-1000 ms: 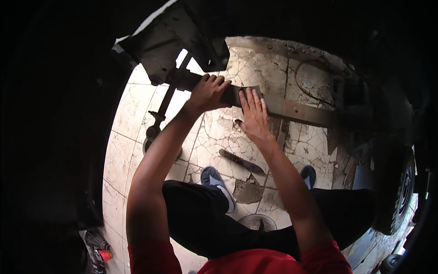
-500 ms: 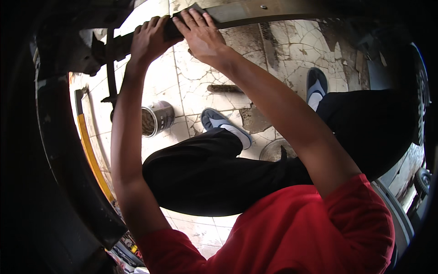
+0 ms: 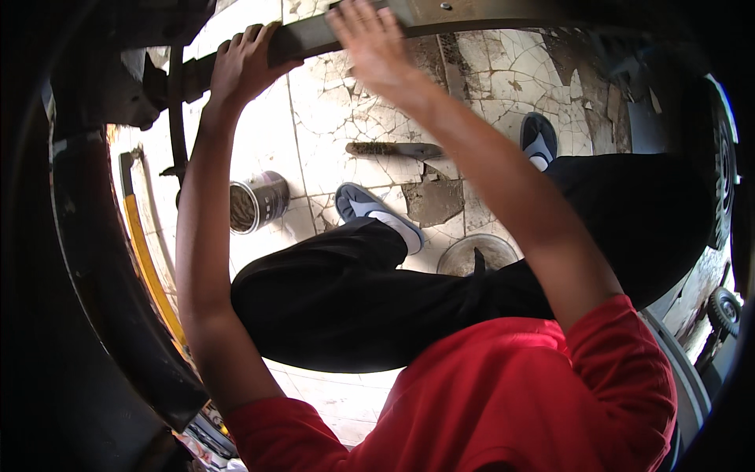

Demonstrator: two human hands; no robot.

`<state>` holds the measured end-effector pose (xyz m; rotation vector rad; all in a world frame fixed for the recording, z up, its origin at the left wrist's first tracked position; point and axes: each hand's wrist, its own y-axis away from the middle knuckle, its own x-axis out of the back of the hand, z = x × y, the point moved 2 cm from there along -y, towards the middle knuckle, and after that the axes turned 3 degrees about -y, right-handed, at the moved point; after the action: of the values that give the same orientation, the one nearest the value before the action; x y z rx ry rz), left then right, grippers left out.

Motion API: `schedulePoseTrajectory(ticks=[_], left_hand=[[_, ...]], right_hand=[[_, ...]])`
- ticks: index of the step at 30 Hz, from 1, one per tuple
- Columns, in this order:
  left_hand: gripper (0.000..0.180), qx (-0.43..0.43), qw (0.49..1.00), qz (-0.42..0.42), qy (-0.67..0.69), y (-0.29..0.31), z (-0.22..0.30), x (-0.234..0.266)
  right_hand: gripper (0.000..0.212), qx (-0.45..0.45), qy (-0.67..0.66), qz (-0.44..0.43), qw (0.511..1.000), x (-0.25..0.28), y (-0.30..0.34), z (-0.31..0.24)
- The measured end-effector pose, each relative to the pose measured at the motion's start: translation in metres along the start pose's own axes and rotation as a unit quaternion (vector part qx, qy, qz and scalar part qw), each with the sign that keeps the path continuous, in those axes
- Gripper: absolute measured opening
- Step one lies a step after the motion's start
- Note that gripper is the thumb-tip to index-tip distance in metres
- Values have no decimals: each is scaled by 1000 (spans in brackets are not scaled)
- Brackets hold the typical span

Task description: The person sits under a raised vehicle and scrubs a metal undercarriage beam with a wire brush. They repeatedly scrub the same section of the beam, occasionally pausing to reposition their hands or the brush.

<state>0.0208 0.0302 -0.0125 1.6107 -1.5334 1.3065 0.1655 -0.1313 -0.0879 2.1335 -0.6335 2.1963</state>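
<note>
While the left hand [image 3: 245,64] grips the long, dark-grey metal beam [image 3: 311,34] at the frame's top, the blurred right hand [image 3: 373,49] overlies it, fingers extended, anything beneath indiscernible, presumably surface rubbing, further strokes requiring steady bracing.

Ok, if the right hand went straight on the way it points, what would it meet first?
Most likely the metal beam: the blurred right hand overlaps it in view, though depth and contact are unclear.
</note>
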Motion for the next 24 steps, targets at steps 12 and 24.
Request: schedulePoseTrajectory(ticks=[12, 24], left_hand=[[82, 39, 998, -50, 21, -3, 10, 13], [43, -117, 984, 111, 80, -12, 53, 67]], right_hand=[[57, 113, -253, 120, 953, -12, 99, -1], [54, 236, 18, -449, 861, 90, 55, 99]])
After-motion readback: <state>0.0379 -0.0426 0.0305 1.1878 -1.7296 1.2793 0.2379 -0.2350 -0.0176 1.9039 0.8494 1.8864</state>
